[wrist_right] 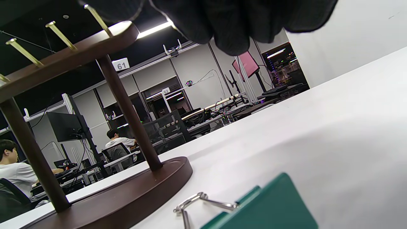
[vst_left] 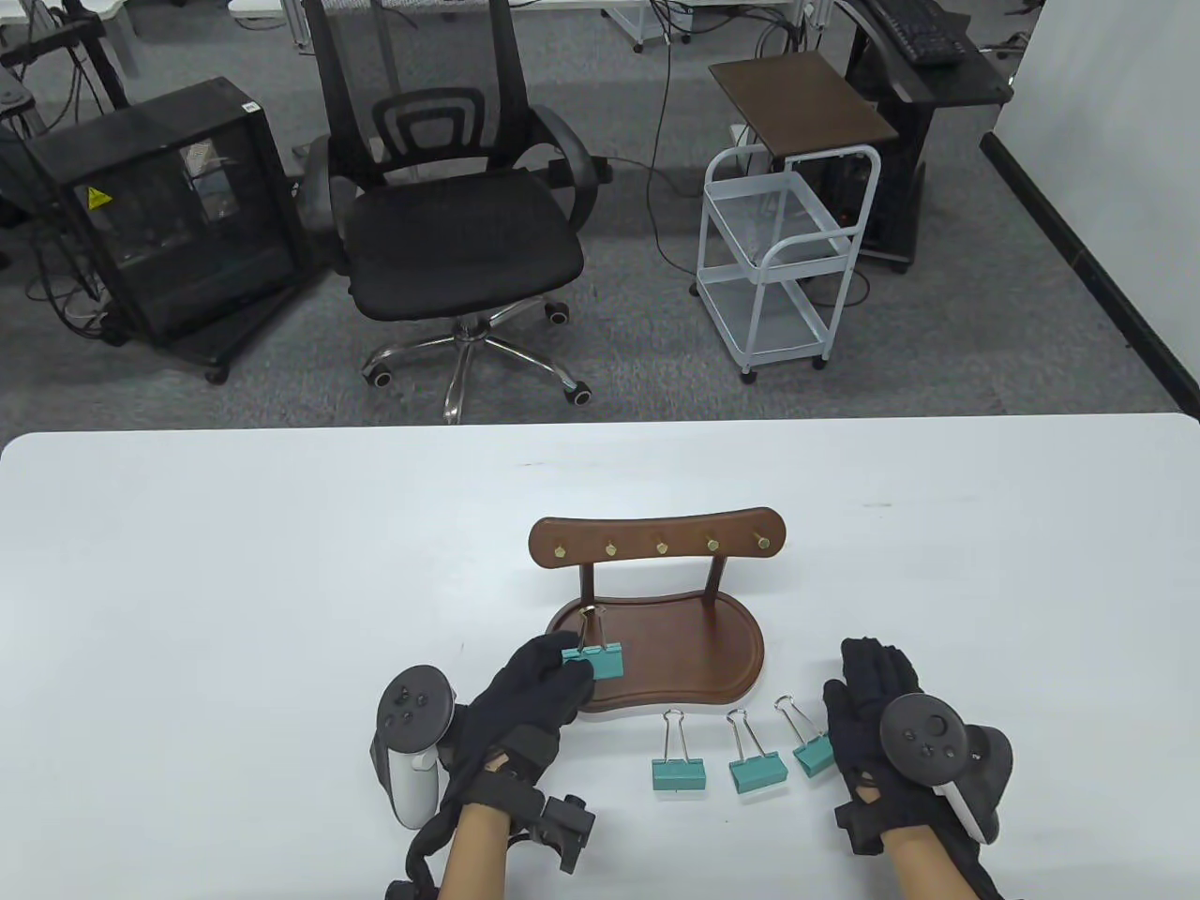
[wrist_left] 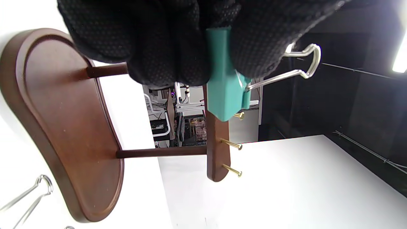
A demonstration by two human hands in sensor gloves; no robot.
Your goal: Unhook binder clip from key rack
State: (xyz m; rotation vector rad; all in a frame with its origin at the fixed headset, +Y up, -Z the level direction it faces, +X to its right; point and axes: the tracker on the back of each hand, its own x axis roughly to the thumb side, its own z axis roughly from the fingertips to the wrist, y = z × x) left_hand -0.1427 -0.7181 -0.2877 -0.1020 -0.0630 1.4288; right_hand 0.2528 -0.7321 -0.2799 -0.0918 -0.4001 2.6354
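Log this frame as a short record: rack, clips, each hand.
rack: wooden key rack on white table, five brass pegs, all bare
held clip: teal binder clip pinched in left hand grip, above the rack's base, off the pegs
loose clips: three teal clips in a row on the table before the rack
right hand: flat on table, holds nothing

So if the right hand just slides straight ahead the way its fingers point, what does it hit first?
Probably nothing: the right hand rests flat, fingers pointing away across bare table. The key rack and the nearest binder clip lie to its left, likely off that line.
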